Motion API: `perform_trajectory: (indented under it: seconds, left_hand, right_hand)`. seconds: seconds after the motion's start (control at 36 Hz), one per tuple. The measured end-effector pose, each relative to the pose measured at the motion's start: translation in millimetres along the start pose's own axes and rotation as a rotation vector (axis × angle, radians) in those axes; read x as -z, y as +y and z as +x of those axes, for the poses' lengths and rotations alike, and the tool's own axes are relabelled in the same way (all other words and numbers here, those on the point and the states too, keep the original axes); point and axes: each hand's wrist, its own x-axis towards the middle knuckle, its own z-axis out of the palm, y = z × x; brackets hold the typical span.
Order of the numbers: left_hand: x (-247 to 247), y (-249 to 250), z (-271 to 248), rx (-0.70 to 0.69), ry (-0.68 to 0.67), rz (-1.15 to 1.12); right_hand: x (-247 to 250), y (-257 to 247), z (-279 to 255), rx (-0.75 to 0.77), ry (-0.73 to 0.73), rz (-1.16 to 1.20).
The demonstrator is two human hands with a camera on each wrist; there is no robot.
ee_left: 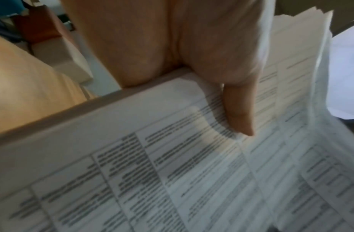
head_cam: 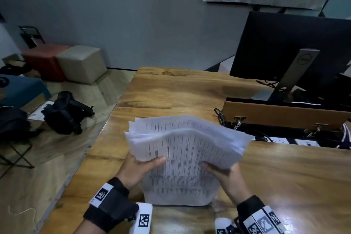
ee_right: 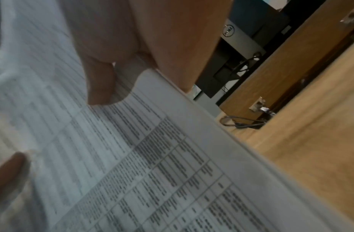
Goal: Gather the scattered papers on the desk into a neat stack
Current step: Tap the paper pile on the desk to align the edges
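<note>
**Papers held upright on the desk, one hand at each side**

The thick bundle of white printed papers (head_cam: pixel 182 157) stands on its lower edge on the brown wooden desk (head_cam: pixel 284 173), at the near middle, its top bowing away and its upper sheets fanned unevenly. The left hand (head_cam: pixel 139 169) grips the left edge, thumb laid across the printed front; the right hand (head_cam: pixel 226 176) grips the right edge the same way. Both wrists wear black straps with white coded tags. Farther right lies a flat brown wooden case (head_cam: pixel 284 115) with metal clasps. Behind it stands a black monitor (head_cam: pixel 284 47) on a grey stand. On the floor to the left sits a black bag (head_cam: pixel 66 113).
</note>
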Motion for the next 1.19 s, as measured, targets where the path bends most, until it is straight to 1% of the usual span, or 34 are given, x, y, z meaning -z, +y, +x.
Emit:
perform_trajectory:
  seconds: [0.06, 0.14, 0.19, 0.28, 0.44, 0.53, 0.58, 0.67, 0.72, 0.81, 0.89, 0.94, 0.97, 1.03, 1.14, 1.19]
  left_hand:
    - [-1.7, 9.9, -0.5, -0.08, 0.031, 0.0]
    - [-0.1, 16.0, -2.9, -0.147, 0.016, -0.006]
    - [3.1, 12.7, -4.2, -0.131, 0.026, -0.03]
    - [3.7, 6.4, -6.1, -0.107, 0.035, -0.036]
    - [-5.6, 4.8, -11.3, -0.144, 0.017, -0.048]
    - [-0.1, 1.2, -11.4, -0.109, 0.041, -0.098]
    - [2.4, -1.9, -12.5, -0.065, 0.045, -0.108]
    - [-6.3, -7.3, -15.7, 0.021, 0.004, -0.027]
    - [-12.4, -4.7, -16.5, 0.028, 0.024, -0.018]
    - [-16.1, 8.8, -14.3, -0.024, 0.058, -0.024]
    - [-17.7, 26.7, -12.9, -0.16, 0.083, -0.031]
    - [-17.0, 32.8, -13.4, -0.222, 0.069, -0.031]
    - [-14.9, 32.2, -13.3, -0.229, 0.059, -0.03]
    - [-8.8, 25.2, -12.7, -0.205, 0.035, -0.03]
    - [3.1, 6.8, -10.4, -0.087, 0.059, -0.058]
    - [1.7, 3.5, -9.5, -0.043, 0.046, -0.085]
  right_hand:
    - [2.2, -9.1, -2.0, 0.061, 0.023, -0.003]
    - [4.5, -16.3, -6.1, 0.127, 0.046, -0.011]
    - [6.4, -14.7, -9.4, 0.143, 0.029, 0.005]
    - [10.0, -5.5, -12.2, 0.115, 0.03, 0.054]
    - [5.0, 1.6, -15.7, 0.121, 0.048, 0.042]
    - [10.6, 5.8, -18.2, 0.098, 0.066, 0.109]
    - [13.0, 10.1, -19.2, 0.047, 0.062, 0.13]
    - [7.7, 17.7, -17.5, -0.074, 0.025, 0.07]
    - [5.3, 18.6, -16.0, -0.062, 0.051, 0.025]
    - [3.2, 4.8, -16.3, 0.019, 0.076, -0.005]
    - [2.0, -16.4, -18.2, 0.127, 0.086, 0.053]
    - [2.8, -20.5, -19.5, 0.156, 0.087, 0.089]
    - [3.5, -19.3, -20.5, 0.16, 0.089, 0.088]
    - [5.2, -14.8, -21.7, 0.134, 0.079, 0.066]
    - [12.7, -6.2, -20.7, 0.067, 0.037, 0.024]
    - [13.6, -3.7, -18.4, 0.033, 0.004, 0.039]
